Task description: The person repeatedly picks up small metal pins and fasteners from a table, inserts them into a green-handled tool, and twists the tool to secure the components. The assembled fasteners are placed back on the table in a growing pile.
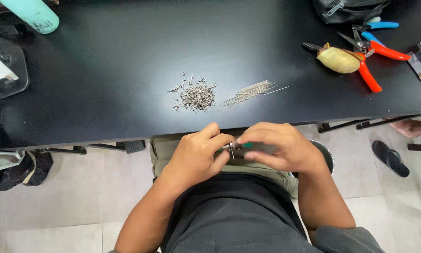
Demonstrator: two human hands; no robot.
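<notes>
My left hand [199, 154] and my right hand [278, 147] meet just below the front edge of the black table [116, 70], over my lap. Between the fingertips of both sits a small metal piece [231, 148] with a thin pin sticking down; a bit of green shows beside it under my right fingers. On the table ahead lie a heap of small bent metal parts [195, 95] and, to its right, a bundle of thin straight wires [251, 93].
Red-handled pliers [367, 58] with a yellowish pad, blue-handled cutters [377, 27] and a dark bag [349, 8] sit at the table's far right. A teal bottle [32, 14] lies top left. Another person's foot [409, 126] and a black sandal [391, 158] are on the tiled floor.
</notes>
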